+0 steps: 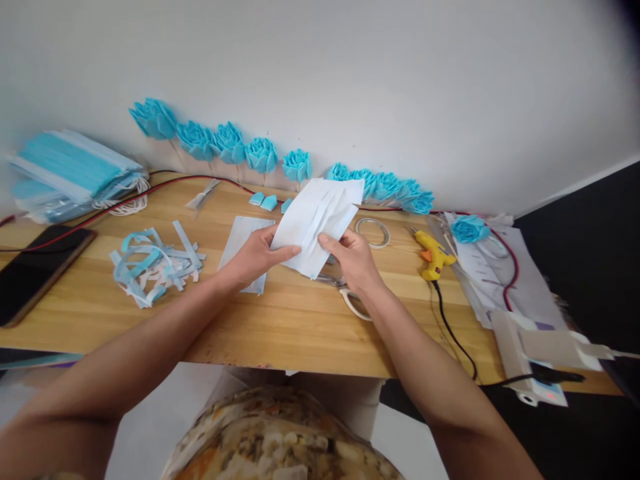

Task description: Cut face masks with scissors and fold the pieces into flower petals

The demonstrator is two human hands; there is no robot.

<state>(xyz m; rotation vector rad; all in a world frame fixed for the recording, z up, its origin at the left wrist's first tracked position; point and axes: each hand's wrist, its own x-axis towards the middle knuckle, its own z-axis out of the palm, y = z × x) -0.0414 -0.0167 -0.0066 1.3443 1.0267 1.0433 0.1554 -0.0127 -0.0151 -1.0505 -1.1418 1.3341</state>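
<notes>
Held above the wooden table [300,347]: layered white sheets [306,217], pinched at the lower left by the left hand [257,253], at the lower right by the right hand [356,259], thumbs on top, presumably to keep layers together. Within reach beneath: scissors [346,299]. Farther right, aimed away, probably for safety: yellow glue gun [433,255]. Along the wall [320,80], likely for protection: blue flowers [230,143].

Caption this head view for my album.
Left hand and right hand hold pale sheets over a table, blue flowers behind.
</notes>
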